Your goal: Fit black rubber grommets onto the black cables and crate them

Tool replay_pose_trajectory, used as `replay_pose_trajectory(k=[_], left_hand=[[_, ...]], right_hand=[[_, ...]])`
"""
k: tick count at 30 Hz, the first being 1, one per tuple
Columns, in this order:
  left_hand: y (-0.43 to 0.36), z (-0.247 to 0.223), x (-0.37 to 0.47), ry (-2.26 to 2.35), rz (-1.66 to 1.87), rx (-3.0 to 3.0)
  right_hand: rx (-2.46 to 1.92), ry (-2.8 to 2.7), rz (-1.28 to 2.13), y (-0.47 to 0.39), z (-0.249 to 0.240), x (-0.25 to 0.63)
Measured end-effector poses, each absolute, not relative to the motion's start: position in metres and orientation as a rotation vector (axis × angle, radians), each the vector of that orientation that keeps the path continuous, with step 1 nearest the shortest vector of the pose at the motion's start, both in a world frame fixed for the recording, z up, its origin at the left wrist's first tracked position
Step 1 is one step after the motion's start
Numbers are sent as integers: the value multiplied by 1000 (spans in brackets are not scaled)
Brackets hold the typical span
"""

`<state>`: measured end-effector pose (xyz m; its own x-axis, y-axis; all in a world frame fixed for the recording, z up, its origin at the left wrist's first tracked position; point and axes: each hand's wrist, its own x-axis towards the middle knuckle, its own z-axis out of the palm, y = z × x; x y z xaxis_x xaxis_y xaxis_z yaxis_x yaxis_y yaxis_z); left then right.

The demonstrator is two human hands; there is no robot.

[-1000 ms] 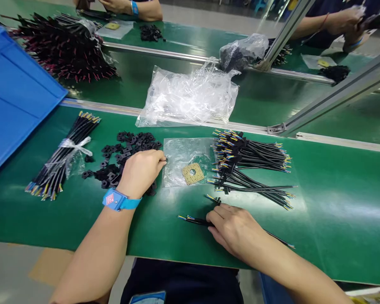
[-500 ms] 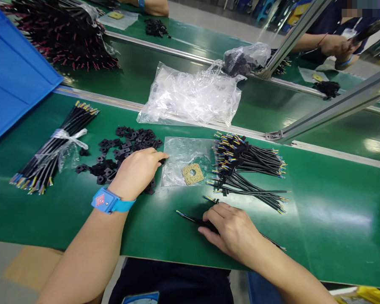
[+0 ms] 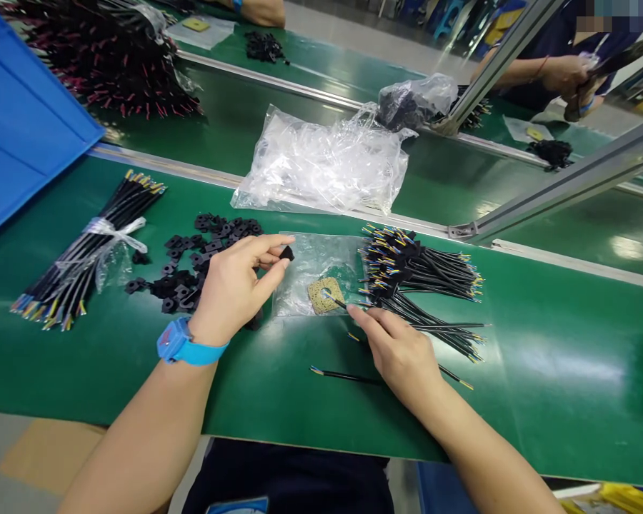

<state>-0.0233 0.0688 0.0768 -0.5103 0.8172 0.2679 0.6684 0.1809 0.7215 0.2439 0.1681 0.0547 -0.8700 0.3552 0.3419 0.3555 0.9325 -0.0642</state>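
Between the thumb and fingers of my left hand (image 3: 241, 278) is a small black rubber piece (image 3: 286, 253), raised above the clear plastic sheet. My right hand (image 3: 399, 350) pinches a black cable (image 3: 339, 303), its stripped coloured wire end over the yellow sponge (image 3: 320, 295) with a hole in it. Beneath the right hand another black cable (image 3: 343, 375) lies on the green table, partly covered. Left of my left hand is a loose heap of black rubber pieces (image 3: 214, 243). To the right of the sponge lies a pile of black cables (image 3: 439, 275) with black pieces near their left ends.
A tied cable bundle (image 3: 93, 250) lies at left beside a blue bin (image 3: 26, 121). Behind are a clear plastic bag (image 3: 326, 160) and a metal frame post (image 3: 557, 182). Across the bench, a co-worker's hands (image 3: 568, 78) hold dark items.
My left hand has lifted a black rubber piece off the heap. My right hand has moved up with a cable, bringing its wire end over the sponge.
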Motion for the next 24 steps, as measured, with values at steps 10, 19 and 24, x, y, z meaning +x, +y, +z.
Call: replay_pose_trajectory(k=[10, 19, 24], left_hand=[[72, 80, -21, 1958, 1371, 1073], [79, 78, -13, 1638, 1387, 881], [83, 73, -3, 1405, 1391, 684]], right_hand=[[-634, -2978, -246, 169, 49, 237], [-573, -2699, -32, 172, 55, 242], [-528, -2462, 153, 167, 73, 247]])
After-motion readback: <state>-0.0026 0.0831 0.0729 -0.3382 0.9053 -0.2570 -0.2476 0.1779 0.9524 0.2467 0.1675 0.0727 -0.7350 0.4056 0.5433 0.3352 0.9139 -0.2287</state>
